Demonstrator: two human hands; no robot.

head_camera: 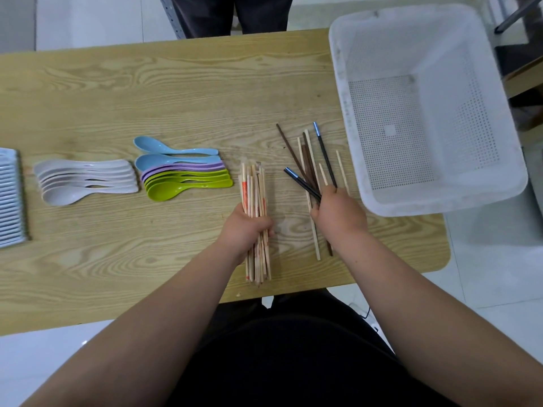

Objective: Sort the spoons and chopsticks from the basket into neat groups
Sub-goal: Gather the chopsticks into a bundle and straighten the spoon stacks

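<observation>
Grips in the left hand a tight bundle of pale wooden chopsticks near the desk's front edge, and in the right hand a splayed fan of mixed chopsticks, just beside the empty-looking basket at the right edge. Likely light, stiff and smooth, so prone to slip and roll; best clasped round the middle and tapped level. Leaves white spoons and coloured spoons nested toward the left edge.

A wooden table stands on a pale tiled floor. A ribbed white rack lies at the tabletop's left edge. Beyond the far edge stands a person in dark trousers.
</observation>
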